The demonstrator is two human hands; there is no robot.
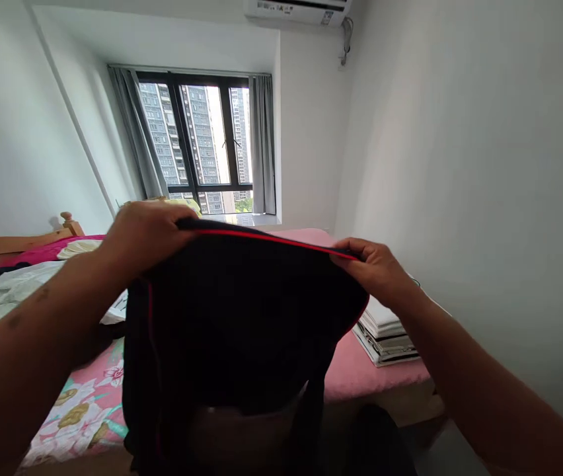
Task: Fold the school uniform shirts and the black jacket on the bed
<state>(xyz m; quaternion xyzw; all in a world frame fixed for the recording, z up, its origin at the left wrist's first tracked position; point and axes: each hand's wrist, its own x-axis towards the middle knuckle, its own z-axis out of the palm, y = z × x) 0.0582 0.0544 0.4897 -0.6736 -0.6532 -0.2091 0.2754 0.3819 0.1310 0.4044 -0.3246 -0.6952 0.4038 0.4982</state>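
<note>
Black garment [236, 317]: soft, matte dark cloth hung in loose folds, its top edge bound with thin red piping [271, 237]; it was held up in the air above the bed.
Left hand [145, 238]: clenched over one end of the top edge, gripping the cloth.
Right hand [375, 271]: grasped the other end of the piped edge, with the fabric pulled taut between both hands.
Pink sheet [371, 377]: smooth cloth covering the bed, to the right of the garment.
Stack of folded white items [383, 334]: neat, flat layers resting on the sheet, just beside the right hand's side.
Floral bedding [78, 416]: pink, printed with large blooms, below the left forearm.
</note>
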